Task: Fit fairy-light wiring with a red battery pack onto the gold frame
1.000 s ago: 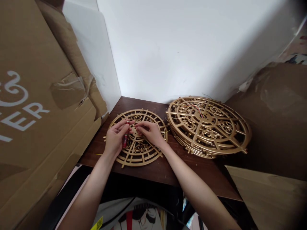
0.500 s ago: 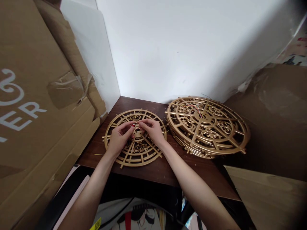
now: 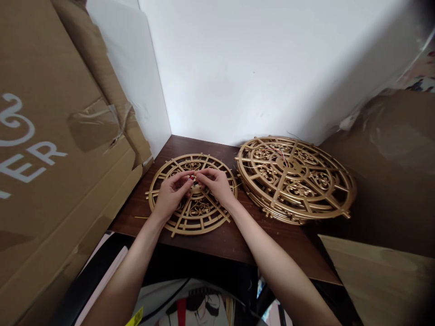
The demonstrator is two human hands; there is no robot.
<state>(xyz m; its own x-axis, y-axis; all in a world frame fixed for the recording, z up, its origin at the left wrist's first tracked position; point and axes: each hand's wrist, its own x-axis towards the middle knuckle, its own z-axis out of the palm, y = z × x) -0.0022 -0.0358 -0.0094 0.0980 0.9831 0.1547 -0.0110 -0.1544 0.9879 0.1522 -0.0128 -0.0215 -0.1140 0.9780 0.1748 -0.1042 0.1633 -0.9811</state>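
Note:
A round gold openwork frame (image 3: 200,208) lies flat on the dark brown table. Over its centre, my left hand (image 3: 172,194) pinches a small red piece (image 3: 191,178) between thumb and fingers. My right hand (image 3: 216,184) meets it there, thumb and fingertips pressed together; what they grip is too small to make out. Thin yellow wires stick out beside the frame on both sides. To the right stands a stack of similar gold frames (image 3: 295,179), with red and white wires lying over the top one.
A white panel (image 3: 251,72) rises behind the table (image 3: 220,244). Large cardboard boxes flank it, one with white lettering at the left (image 3: 50,90) and one at the right (image 3: 384,167). A cardboard flap (image 3: 377,276) is at the lower right.
My left fingertips and the red piece have shifted slightly to the right, closer to my right fingertips. The frames have stayed in place on the table.

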